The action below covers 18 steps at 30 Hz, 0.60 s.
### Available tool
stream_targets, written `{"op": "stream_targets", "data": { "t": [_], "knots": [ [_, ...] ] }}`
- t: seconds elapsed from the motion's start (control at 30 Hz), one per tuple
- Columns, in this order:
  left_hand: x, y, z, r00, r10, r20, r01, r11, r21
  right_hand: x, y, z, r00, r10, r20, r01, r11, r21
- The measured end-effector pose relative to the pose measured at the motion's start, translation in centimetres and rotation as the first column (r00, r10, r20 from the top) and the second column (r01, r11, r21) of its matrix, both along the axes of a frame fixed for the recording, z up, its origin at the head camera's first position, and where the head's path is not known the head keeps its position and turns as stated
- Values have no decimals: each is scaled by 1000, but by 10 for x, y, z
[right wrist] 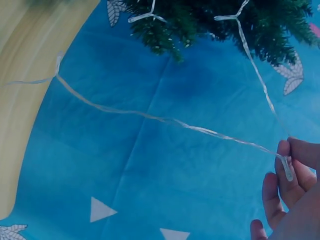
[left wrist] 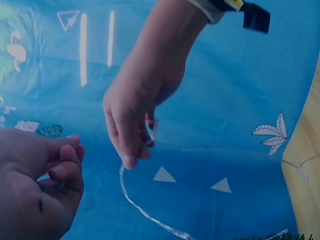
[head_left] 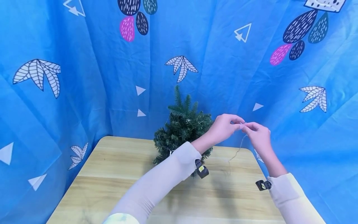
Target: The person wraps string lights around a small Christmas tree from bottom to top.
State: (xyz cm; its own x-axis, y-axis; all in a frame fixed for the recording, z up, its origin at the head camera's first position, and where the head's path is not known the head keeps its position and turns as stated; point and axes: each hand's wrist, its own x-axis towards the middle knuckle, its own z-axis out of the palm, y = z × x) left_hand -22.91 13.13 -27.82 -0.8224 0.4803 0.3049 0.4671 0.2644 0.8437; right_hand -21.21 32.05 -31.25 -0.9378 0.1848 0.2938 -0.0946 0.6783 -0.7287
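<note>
A thin clear-wired string light (right wrist: 170,121) runs from the small green artificial tree (head_left: 181,127) to my right hand (head_left: 258,135). In the right wrist view, that hand's thumb and fingers (right wrist: 284,147) pinch the wire beside a small bulb. From there a loose length hangs toward the table. My left hand (head_left: 223,127) is close to the right fingertips, right of the tree. In the left wrist view, its fingers (left wrist: 65,167) are loosely bent and apart from the wire, with nothing seen between them.
The tree stands toward the back of a light wooden table (head_left: 117,174). A blue patterned cloth (head_left: 212,77) hangs behind and at both sides. Further bulbs of the string light rest against the branches. Both wrists wear small dark cameras.
</note>
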Motion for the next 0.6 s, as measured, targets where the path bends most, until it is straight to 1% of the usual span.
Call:
{"op": "stream_targets", "data": {
  "t": [0.07, 0.13, 0.27, 0.37, 0.5, 0.53, 0.6],
  "knots": [
    [-6, 4, -1, 999, -26, 44, 25, 999, 20, 3, -1, 1, 1000, 1, -9, -1, 1000, 6],
    [-12, 7, -1, 997, -36, 75, 34, 999, 27, 5, -2, 2, 1000, 3, -23, -3, 1000, 11],
    [-23, 12, -2, 994, -34, 99, 34, 999, 7, 9, -3, 5, 998, -6, -58, 6, 1000, 10],
    [-30, 16, -3, 993, -31, 112, 33, 999, -10, 12, -4, 8, 998, -17, -66, 17, 1000, -1],
    [-35, 22, -5, 995, -19, 103, 22, 999, -25, 15, -4, 10, 998, -27, -59, 26, 1000, -4],
    [-36, 23, -6, 996, -14, 93, 17, 999, -34, 15, -4, 10, 998, -29, -56, 29, 1000, -6],
    [-37, 27, -6, 999, 0, 49, 4, 998, -70, 15, -3, 10, 998, -35, -53, 35, 999, -10]
  ]
}}
